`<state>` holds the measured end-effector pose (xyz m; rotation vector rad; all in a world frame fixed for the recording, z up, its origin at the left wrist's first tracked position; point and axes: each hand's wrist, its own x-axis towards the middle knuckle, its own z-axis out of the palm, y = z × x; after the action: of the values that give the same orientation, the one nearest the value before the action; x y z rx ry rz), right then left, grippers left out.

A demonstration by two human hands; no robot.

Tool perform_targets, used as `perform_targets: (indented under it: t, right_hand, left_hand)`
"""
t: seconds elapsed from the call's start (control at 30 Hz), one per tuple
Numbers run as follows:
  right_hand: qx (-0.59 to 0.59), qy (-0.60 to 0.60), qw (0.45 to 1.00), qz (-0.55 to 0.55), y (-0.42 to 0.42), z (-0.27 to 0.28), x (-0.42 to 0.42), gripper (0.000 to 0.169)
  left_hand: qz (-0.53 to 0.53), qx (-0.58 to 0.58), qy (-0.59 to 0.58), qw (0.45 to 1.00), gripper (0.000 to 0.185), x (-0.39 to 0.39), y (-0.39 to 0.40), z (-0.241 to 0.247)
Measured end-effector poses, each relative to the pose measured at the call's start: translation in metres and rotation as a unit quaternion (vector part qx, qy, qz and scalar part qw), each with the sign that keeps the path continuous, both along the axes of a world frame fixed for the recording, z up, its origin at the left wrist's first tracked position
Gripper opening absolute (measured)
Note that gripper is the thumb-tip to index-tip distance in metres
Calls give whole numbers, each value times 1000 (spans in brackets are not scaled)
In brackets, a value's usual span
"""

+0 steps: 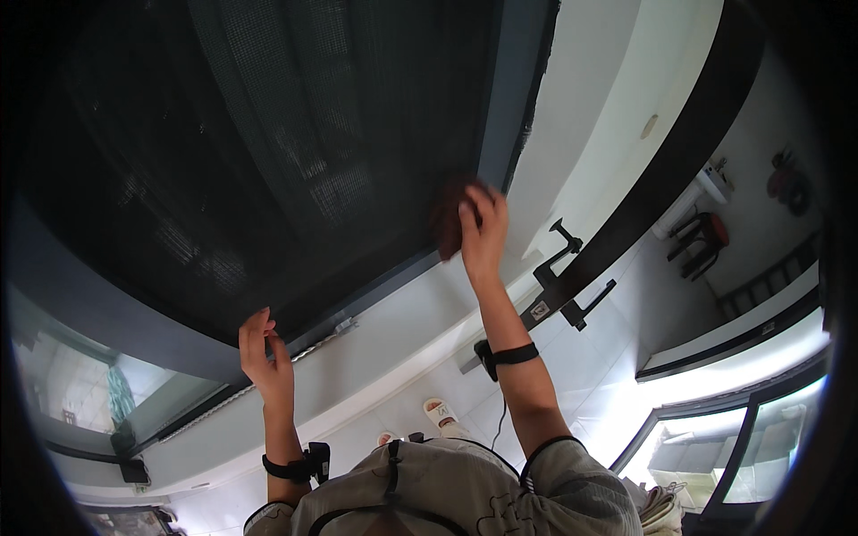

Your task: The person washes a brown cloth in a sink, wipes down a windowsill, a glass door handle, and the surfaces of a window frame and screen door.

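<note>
My right hand (484, 231) grips a dark red cloth (449, 221), blurred, at the lower right corner of a dark window mesh screen (322, 147). The cloth lies over the mesh beside the blue-grey window frame (499, 107). Loosely curled, my left hand (265, 352) is at the frame's lower edge, and I see nothing in its fingers. Whether its fingertips touch the screen is hard to tell. A pale sill (395, 308) runs below the frame, with a short white fitting (346, 326) on it.
To the right stands a dark-edged door (670, 161) with black lever handles (593, 305) jutting out. Past it are a red-topped stool (714, 230) and a white basin (714, 184). A teal cloth (120, 398) shows through glass at left. White floor tiles (576, 375) lie below.
</note>
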<state>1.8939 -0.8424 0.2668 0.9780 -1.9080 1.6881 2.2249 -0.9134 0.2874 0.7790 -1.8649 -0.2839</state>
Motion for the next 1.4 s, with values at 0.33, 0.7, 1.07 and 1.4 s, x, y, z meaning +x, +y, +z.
perform_targets:
  t: [0.33, 0.7, 1.07, 1.4]
  right_hand:
    - [-31, 166, 971, -167, -43, 50, 0, 37]
    - [-45, 16, 996, -72, -36, -17, 8, 45]
    - [-202, 385, 873, -219, -69, 375, -24, 35]
    - [13, 245, 951, -190, -49, 78, 6, 51]
  left_hand:
    - [-9, -12, -2, 1000, 41, -11, 0, 16]
    - [-67, -1, 42, 997, 41, -20, -10, 15]
    - [-124, -165, 25, 978, 36, -47, -11, 61]
    - [-153, -182, 1, 971, 36, -57, 3, 88]
